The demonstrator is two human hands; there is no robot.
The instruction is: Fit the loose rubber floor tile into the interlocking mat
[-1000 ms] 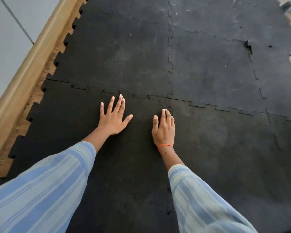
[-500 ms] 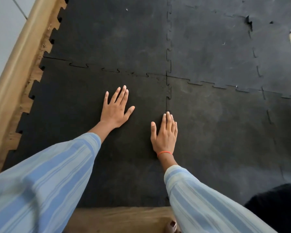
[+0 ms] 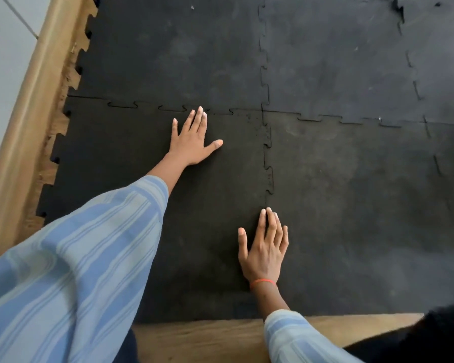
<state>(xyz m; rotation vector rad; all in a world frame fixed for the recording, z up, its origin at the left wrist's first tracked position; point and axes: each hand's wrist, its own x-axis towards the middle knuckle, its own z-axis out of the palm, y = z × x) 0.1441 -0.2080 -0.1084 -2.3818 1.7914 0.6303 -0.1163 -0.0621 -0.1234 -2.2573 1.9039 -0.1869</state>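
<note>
The black rubber tile lies at the near left of the interlocking mat, its toothed edges meeting the neighbouring tiles along the far seam and the right seam. My left hand rests flat on the tile, fingers spread, fingertips at the far seam. My right hand presses flat across the right seam near the front, an orange band on its wrist. Neither hand holds anything.
A wooden skirting strip and bare wood floor run along the mat's left edge, with the tile's teeth sticking out over it. Wood floor shows at the near edge. A dark shape sits at the bottom right.
The view has tilted down and closer. My right hand has slid back toward me along the right seam. My left hand has stayed flat near the far seam.
</note>
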